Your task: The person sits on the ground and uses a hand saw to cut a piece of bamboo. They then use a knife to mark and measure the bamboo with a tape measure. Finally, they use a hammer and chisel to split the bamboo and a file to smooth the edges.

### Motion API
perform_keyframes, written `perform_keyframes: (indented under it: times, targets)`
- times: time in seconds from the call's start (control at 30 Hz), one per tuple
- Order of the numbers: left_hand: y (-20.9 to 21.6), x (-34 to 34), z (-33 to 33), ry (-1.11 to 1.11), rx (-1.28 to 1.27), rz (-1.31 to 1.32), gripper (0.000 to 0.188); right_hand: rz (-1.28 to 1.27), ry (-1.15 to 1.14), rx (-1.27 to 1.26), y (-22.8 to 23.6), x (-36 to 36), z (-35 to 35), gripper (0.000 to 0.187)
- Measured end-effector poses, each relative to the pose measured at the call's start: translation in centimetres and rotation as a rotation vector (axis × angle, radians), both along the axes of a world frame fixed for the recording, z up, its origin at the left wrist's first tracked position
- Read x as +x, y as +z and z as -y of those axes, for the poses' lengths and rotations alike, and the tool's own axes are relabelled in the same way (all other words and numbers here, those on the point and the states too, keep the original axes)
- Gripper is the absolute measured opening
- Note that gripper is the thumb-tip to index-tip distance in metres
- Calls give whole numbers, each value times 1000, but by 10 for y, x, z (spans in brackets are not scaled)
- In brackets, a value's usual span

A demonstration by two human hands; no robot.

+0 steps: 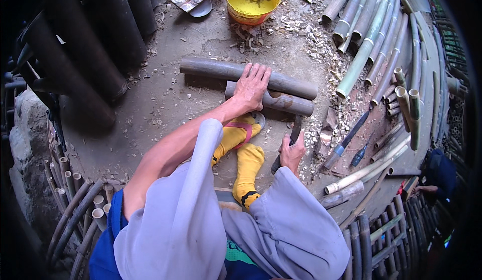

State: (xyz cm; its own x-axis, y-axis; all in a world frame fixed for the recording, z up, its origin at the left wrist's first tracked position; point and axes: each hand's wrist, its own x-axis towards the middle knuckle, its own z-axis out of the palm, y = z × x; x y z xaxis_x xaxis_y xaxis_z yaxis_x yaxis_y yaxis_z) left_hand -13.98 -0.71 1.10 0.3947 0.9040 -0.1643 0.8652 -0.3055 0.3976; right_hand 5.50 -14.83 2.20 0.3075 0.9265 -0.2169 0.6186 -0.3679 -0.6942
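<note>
My left hand [252, 86] presses down across two dark bamboo pieces on the ground, its fingers bent over them. The longer bamboo pole [213, 70] lies on the far side. Right beside it sits a shorter bamboo tube [293, 103] with a notch cut in its upper side, partly covered by my palm. In my right hand [292, 152] is a knife [296, 125], gripped by its dark handle. The blade points away from me and its tip is close to the short tube's right end. My feet in yellow socks [247, 165] are just nearer than the bamboo.
A yellow bucket [252, 1] stands at the far side, amid pale shavings. Green and brown bamboo poles [369, 49] are piled along the right. Thick dark bamboo lengths [70, 49] lean at the far left. Another long-bladed tool [346, 142] lies right of my knife.
</note>
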Motion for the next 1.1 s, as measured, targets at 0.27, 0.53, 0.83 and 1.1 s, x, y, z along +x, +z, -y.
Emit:
perform_keyframes:
  times: [0.27,0.53,0.83,1.1]
  targets:
    - [-1,-4,2,32,14,0,111,-17,-112,-79,23,12,-15,28]
    - [2,-10,3,15,44,7,113,-15,-140,-7,28,24,-15,29]
    - [1,-7,3,12,21,-5,114,-72,-198,-60,28,24,-3,32]
    - [-1,-4,2,-4,35,18,114,-98,-188,-72,33,21,-3,32]
